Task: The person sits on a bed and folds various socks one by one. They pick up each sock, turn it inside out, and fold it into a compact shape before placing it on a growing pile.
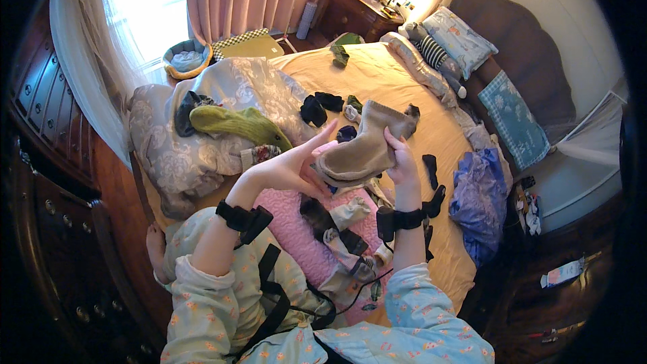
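Observation:
A pair of beige knit socks (361,149), laid one on the other, is held up in front of me above the bed. My right hand (402,159) grips the socks at the right side, with the thumb across the front. Beside the toe end is my left hand (298,164), its fingers spread and apart; whether its fingertips touch the fabric is hard to tell. Below them, several loose socks lie on a pink quilted pad (283,222), among them a dark brown sock (317,216) and a pale grey sock (350,213).
Left of my hands, a long green sock (232,121) lies on a bunched grey floral quilt (212,81). Black socks (314,110) are scattered on the yellow bed sheet (303,63). A purple plastic bag (477,202) sits at the bed's right edge. Dark wooden drawers (60,212) stand at left.

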`<state>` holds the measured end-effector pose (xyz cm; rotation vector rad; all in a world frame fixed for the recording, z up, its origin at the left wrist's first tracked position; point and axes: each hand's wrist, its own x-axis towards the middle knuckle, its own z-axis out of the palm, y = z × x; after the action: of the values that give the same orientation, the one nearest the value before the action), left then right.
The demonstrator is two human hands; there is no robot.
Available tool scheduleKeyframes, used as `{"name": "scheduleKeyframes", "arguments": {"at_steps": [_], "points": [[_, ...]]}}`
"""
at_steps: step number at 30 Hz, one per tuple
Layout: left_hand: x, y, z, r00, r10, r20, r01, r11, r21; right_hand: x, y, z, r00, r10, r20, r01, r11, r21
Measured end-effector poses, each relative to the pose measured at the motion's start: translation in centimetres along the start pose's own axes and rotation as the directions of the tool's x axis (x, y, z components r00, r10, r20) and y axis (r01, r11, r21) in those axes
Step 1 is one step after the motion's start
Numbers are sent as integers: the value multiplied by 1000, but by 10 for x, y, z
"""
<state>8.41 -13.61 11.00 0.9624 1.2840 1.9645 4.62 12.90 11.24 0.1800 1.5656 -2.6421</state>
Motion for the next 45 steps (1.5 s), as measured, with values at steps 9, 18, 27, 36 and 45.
{"name": "scheduleKeyframes", "arguments": {"at_steps": [9,18,27,36,45], "points": [[12,10,43,949,306,-71,-150,640,753,1,-12,18,955,155,251,-141,987,-73],[7,16,28,828,560,-26,-251,411,876,-10,3,29,960,134,247,-121,990,-67],[2,15,36,929,295,-225,-164,870,465,-31,5,46,959,103,262,-62,985,-162],[7,26,44,883,434,-181,-38,450,892,-42,10,50,964,112,241,-94,992,-86],[12,16,37,664,617,-422,-41,594,803,-54,9,67,953,63,295,-73,997,22]]}}
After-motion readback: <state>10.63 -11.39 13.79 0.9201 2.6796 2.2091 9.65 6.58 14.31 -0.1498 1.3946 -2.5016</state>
